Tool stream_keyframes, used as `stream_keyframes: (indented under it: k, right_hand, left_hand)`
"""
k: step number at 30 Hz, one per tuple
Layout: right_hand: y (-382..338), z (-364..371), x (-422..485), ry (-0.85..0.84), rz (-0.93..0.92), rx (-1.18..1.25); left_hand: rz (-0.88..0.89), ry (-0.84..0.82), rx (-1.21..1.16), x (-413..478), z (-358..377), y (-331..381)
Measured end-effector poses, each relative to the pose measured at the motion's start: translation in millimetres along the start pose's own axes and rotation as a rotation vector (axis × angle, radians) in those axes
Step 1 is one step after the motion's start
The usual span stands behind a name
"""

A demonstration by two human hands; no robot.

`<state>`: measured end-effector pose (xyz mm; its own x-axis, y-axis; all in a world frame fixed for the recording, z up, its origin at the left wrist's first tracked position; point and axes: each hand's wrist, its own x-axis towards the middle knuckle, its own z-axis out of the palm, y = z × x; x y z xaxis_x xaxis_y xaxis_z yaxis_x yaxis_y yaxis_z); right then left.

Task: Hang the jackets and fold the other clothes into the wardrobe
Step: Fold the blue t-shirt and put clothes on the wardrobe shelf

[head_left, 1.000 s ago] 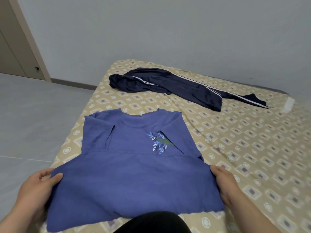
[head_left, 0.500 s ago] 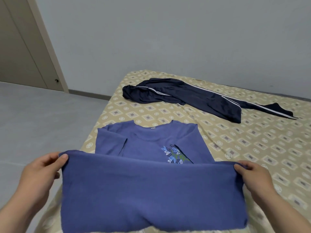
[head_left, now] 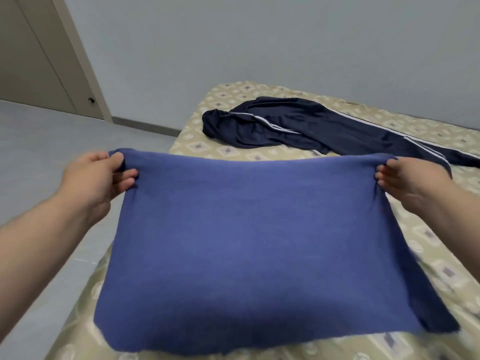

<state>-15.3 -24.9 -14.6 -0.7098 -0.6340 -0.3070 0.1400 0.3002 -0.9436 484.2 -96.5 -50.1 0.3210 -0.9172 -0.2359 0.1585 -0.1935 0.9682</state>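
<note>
**Step in hand.** We judge this to be a fold of the shirt point(head_left: 254, 242). The shirt is stretched between both hands above the near end of the bed point(head_left: 441, 276), and its lower edge trails on the cover.

**Grip.** The left hand point(head_left: 96, 175) pinches the upper left corner, fingers curled round the cloth. The right hand point(head_left: 413, 180) pinches the upper right corner likewise. Only its fingertips show against the fabric, and we cannot tell where its thumb lies.

**Pose.** Both forearms reach forward, roughly level with each other. The upper edge runs taut and nearly straight between the hands.

**Recommendation.** Hold the corners level and the edge taut. Carry it across evenly and lay it down square, so no crease is trapped. Release only once the cloth lies flat. A lopsided lowering would likely skew the fold.

**Other item.** A dark garment point(head_left: 298, 126) with white stripes lies farther up the bed, well apart from the shirt. We cannot tell whether it is a jacket.
</note>
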Motion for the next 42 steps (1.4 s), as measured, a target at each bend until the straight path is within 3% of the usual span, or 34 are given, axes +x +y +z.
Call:
stream_keyframes:
  k: [3,5,9,13,16,21,24,28,32,36,42]
  right_hand:
    - [14.5,20.8,13.9,-0.070,-0.092,-0.063]
    - [32.2,18.1,8.9,-0.063,-0.174,-0.265]
    - [67.1,-26.8,-38.3,-0.042,-0.344,-0.652]
    - [108.3,-90.0,-89.6,-0.070,-0.309,-0.847]
    - [121.0,-123.4,-112.8,-0.008,-0.216,-0.799]
    - [118.4,-135.8,-120.3,-0.041,-0.025,-0.527]
    - [107.2,-128.0,-119.0,-0.147,0.201,-0.291]
    - [103.7,-124.5,-126.4,-0.212,0.333,-0.175]
    - [103.5,-132.5,-135.9,-0.188,0.377,-0.031]
    - [101.0,-141.4,-141.4,-0.290,0.374,-0.009]
    - [105.7,-144.9,-141.3,-0.345,0.341,-0.164]
  left_hand:
    - [0.032,-0.037,0.037,11.4,19.6,-8.5]
    - [0.076,-0.067,0.143,7.1,17.4,-23.2]
    - [0.288,-0.102,0.655,-40.2,-26.5,-65.2]
    - [0.116,-0.063,0.702,-98.1,-93.8,-109.9]
    - [-0.072,-0.159,0.551,-121.4,-118.6,-109.9]
    - [-0.337,-0.460,0.357,-137.1,-110.8,-82.2]
    - [-0.452,-0.450,0.245,-139.6,-91.8,-72.8]
    - [-0.602,-0.409,-0.024,-147.2,-70.1,-65.8]
    - [-0.647,-0.411,-0.146,-154.2,-74.3,-64.9]
    - [-0.696,-0.427,-0.285,-151.8,-85.9,-65.9]
    - [-0.629,-0.681,-0.046,-161.1,-86.9,-67.1]
